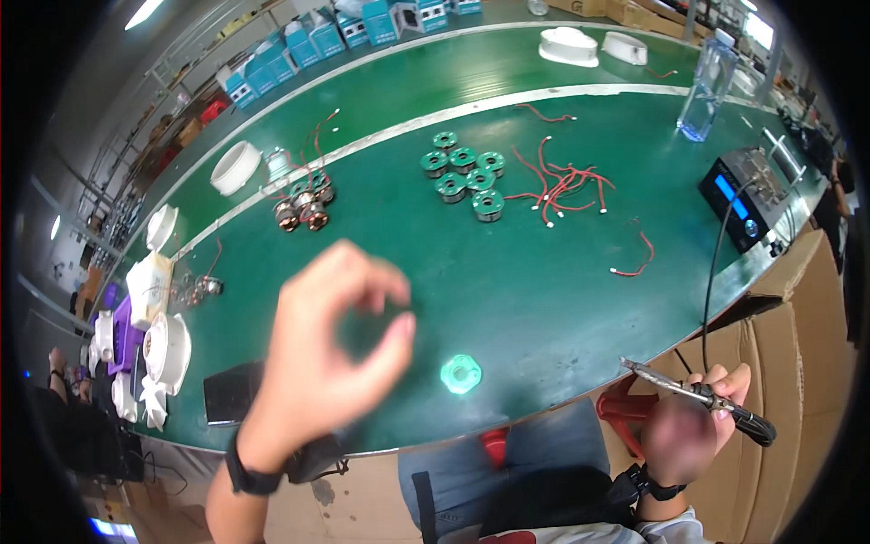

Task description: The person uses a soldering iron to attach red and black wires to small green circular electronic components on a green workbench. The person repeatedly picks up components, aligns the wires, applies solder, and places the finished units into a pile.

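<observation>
My left hand (313,349) hovers above the near part of the green table, its thumb and fingers curved but apart, with nothing between them. Just right of it, a round green circuit board with a centre hole (460,374) lies on the table, brightly lit. In my right hand (681,435), past the table's front edge, is a soldering iron (657,375) whose metal tip points left. Several motor stators topped with green boards (480,179) stand grouped farther back. Beside them spreads a bunch of red wires with white connectors (555,192).
A black soldering station (739,195) and a clear bottle (707,91) stand at the right. Wired copper coils (304,201) sit back left. White round housings (167,352) and a dark flat object (231,394) lie left. One red wire (645,258) lies apart; blue boxes (313,41) line the back.
</observation>
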Action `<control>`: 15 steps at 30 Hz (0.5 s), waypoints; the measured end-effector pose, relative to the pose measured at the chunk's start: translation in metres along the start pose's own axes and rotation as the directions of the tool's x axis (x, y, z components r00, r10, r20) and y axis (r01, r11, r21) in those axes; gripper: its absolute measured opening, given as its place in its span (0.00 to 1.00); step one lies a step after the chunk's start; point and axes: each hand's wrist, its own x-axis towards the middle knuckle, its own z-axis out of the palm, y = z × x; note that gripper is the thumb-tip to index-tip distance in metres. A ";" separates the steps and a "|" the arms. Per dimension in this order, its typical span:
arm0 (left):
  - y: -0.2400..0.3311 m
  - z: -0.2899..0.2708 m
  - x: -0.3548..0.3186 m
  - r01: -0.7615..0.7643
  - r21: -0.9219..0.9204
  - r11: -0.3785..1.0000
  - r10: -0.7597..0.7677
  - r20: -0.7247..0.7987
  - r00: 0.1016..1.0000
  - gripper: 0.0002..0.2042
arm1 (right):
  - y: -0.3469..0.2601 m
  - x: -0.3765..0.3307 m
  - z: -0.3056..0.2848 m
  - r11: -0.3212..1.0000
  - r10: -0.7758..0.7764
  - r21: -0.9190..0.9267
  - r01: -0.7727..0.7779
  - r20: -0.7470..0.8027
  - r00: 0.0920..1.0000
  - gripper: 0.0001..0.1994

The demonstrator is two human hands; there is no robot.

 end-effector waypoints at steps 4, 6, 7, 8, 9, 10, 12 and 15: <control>0.026 0.024 -0.059 -0.064 -0.014 0.998 0.066 0.139 0.988 0.10 | 0.006 -0.002 0.001 1.000 0.010 -0.017 -0.010 0.032 0.999 0.12; 0.038 0.041 -0.077 -0.076 0.091 0.993 0.057 0.189 0.980 0.18 | 0.006 -0.005 0.002 0.998 0.058 -0.019 -0.057 0.020 0.998 0.13; 0.043 0.049 -0.082 -0.046 0.140 0.989 0.020 0.185 0.982 0.20 | 0.006 -0.006 0.002 0.997 0.071 -0.006 -0.071 0.017 0.997 0.14; 0.046 0.055 -0.085 -0.025 0.187 0.982 -0.009 0.178 0.984 0.21 | 0.006 -0.006 0.002 0.997 0.076 -0.028 -0.075 0.015 0.997 0.14; 0.047 0.058 -0.085 -0.006 0.223 0.975 -0.031 0.160 0.987 0.22 | 0.006 -0.006 0.003 0.997 0.076 -0.033 -0.076 0.014 0.997 0.14; 0.047 0.062 -0.085 0.012 0.257 0.966 -0.049 0.139 0.989 0.22 | 0.006 -0.006 0.003 0.996 0.084 -0.032 -0.083 0.009 0.996 0.14; 0.049 0.065 -0.083 0.037 0.289 0.956 -0.067 0.094 0.993 0.24 | 0.005 -0.007 0.004 0.995 0.086 -0.055 -0.086 -0.012 0.996 0.14; 0.054 0.065 -0.081 0.097 0.274 0.957 -0.116 0.053 0.992 0.19 | 0.005 -0.006 0.005 0.996 0.083 -0.041 -0.084 -0.033 0.996 0.15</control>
